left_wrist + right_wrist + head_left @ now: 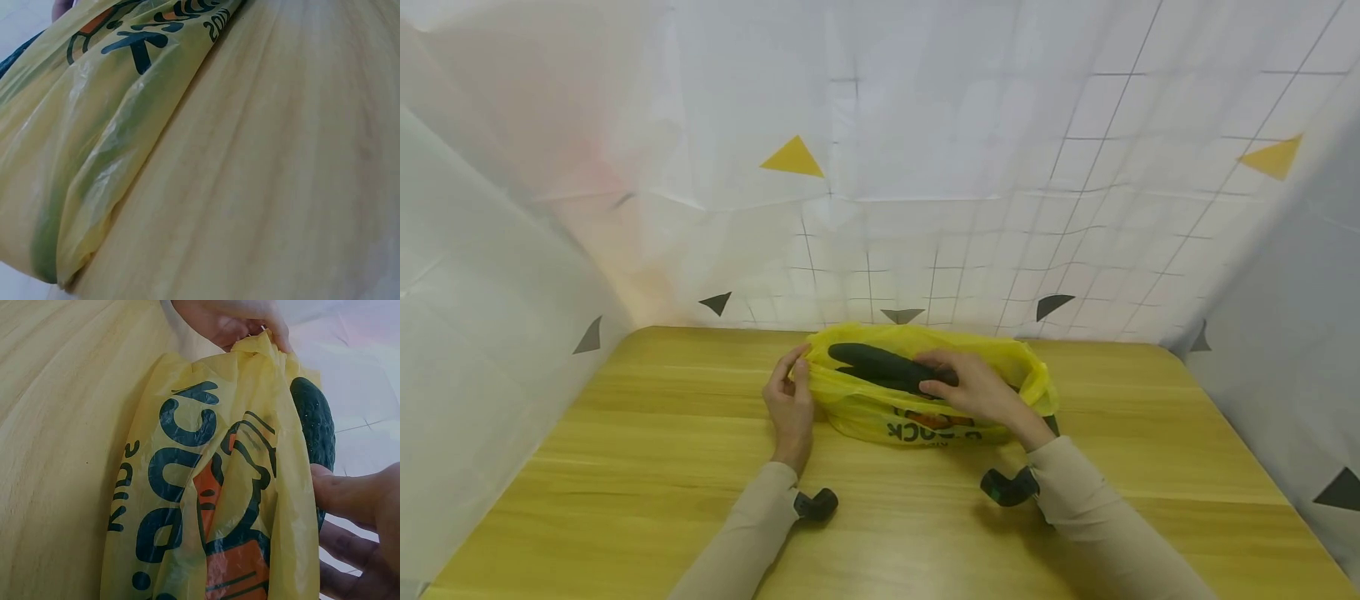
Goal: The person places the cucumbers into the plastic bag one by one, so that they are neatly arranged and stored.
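Observation:
A yellow plastic bag point(857, 419) with dark printed letters lies on the table, its mouth facing up. At the bag's left end, my left hand point(790, 410) pinches the rim between thumb and fingers. My right hand point(976, 388) reaches in at the mouth and grips a dark green cucumber point(874, 362) near its right end. The bumpy skin of this cucumber point(312, 419) shows beside the bag's rim in the right wrist view. More dark green shapes lie under it, partly hidden. Through the plastic point(94, 150), green shows in the left wrist view.
The wooden table point(647, 450) extends around the bag on both sides and in front. White sheeting point(925, 167) with grid lines and triangle marks stands behind the table and at both sides. A dark camera point(817, 505) sits at the left wrist, another camera point(1009, 487) at the right.

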`<state>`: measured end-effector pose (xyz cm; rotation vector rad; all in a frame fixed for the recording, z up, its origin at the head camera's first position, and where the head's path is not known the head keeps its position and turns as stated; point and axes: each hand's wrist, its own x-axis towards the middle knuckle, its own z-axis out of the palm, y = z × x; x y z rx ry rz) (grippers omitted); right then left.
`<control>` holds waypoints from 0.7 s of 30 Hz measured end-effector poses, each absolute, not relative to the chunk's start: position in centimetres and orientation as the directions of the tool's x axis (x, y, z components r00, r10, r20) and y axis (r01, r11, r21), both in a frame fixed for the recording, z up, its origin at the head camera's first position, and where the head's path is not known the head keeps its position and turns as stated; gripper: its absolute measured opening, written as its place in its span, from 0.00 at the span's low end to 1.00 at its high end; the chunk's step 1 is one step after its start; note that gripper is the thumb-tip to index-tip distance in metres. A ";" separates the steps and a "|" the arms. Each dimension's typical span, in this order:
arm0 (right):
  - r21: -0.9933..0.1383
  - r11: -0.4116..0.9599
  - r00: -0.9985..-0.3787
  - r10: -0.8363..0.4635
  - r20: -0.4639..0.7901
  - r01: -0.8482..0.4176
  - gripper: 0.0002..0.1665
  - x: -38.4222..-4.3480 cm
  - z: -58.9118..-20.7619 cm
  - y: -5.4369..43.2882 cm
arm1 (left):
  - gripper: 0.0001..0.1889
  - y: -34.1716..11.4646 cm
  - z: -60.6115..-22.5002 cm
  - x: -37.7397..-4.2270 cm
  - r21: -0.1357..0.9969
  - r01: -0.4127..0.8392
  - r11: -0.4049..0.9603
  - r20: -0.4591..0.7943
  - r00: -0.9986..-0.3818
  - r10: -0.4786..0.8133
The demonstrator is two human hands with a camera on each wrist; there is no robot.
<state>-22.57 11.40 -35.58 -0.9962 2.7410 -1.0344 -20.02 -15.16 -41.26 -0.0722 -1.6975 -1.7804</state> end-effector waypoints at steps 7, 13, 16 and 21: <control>-0.603 0.570 -0.775 -0.617 0.136 -0.559 0.24 -22.3 -35.9 11.2 | 0.14 -15.1 -41.4 -20.1 0.853 0.515 0.086 0.501 -0.761 -0.413; -0.609 0.566 -0.773 -0.621 0.129 -0.556 0.24 -22.3 -36.3 11.1 | 0.14 -15.1 -41.4 -20.1 0.844 0.523 0.116 0.521 -0.750 -0.407; -0.610 0.569 -0.775 -0.620 0.121 -0.551 0.24 -22.3 -36.5 11.0 | 0.14 -15.1 -41.4 -20.1 0.843 0.524 0.122 0.523 -0.747 -0.410; -0.609 0.583 -0.781 -0.616 0.100 -0.538 0.23 -22.2 -36.7 10.8 | 0.14 -15.2 -41.9 -20.5 0.839 0.535 0.100 0.524 -0.745 -0.413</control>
